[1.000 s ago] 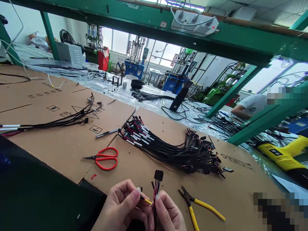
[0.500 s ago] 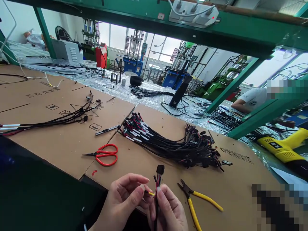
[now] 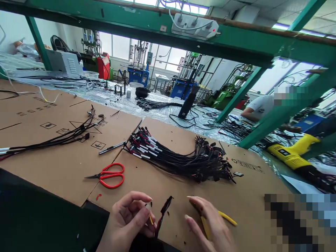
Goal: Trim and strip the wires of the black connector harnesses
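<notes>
My left hand (image 3: 133, 215) is closed low in the middle, its thumb and forefinger pinching a yellow wire with a small dark end. The wire harness (image 3: 163, 213) stands up just right of those fingers, its black connector end tilted, its lower part hidden by the hand. My right hand (image 3: 210, 224), fingers and thumb apart, is over the yellow-handled cutting pliers (image 3: 229, 218). It covers their jaws and much of one handle, and whether the palm touches them I cannot tell. Red-handled scissors (image 3: 112, 175) lie left of the hands.
A thick bundle of black cables with white labels (image 3: 173, 159) lies across the cardboard (image 3: 162, 131). More cables (image 3: 60, 138) and a slim metal tool (image 3: 112, 148) lie left. A yellow heat gun (image 3: 291, 155) is at right, near a person (image 3: 259, 106). A green frame (image 3: 131, 21) crosses above.
My right hand has let go of the harness and moved right, over the pliers. The harness's connector end now tilts right. The whole view has shifted slightly.
</notes>
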